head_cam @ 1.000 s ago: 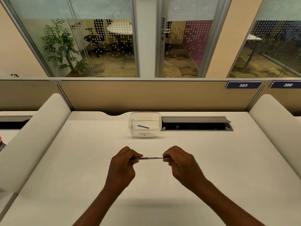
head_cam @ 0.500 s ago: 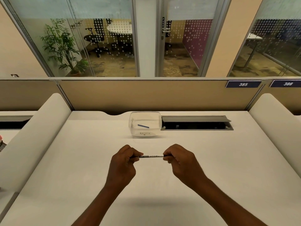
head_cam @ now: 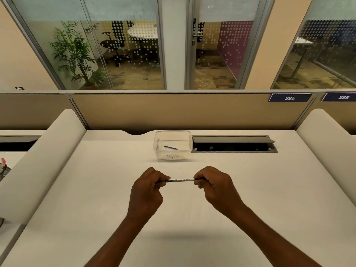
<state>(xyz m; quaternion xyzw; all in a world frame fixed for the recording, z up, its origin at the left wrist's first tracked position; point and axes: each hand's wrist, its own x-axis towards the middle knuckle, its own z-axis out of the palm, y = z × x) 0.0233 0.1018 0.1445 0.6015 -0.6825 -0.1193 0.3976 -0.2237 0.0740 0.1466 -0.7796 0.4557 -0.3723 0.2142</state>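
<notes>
A thin whiteboard marker (head_cam: pixel 181 180) with a white barrel and black printing is held level above the white desk (head_cam: pixel 96 189). My left hand (head_cam: pixel 147 189) grips its left end with curled fingers. My right hand (head_cam: pixel 215 186) grips the right end the same way. Both ends of the marker are hidden inside the fists. Behind the hands stands a clear plastic tub (head_cam: pixel 172 145) with a handwritten label, and a small blue stick (head_cam: pixel 170 147) lies in it.
An open cable hatch (head_cam: pixel 234 144) is set in the desk right of the tub. Rounded white dividers (head_cam: pixel 38 160) flank the desk on both sides. A tan partition (head_cam: pixel 173 110) closes the far edge.
Both hands with the marker have drifted slightly up and away from me. The grip is the same.
</notes>
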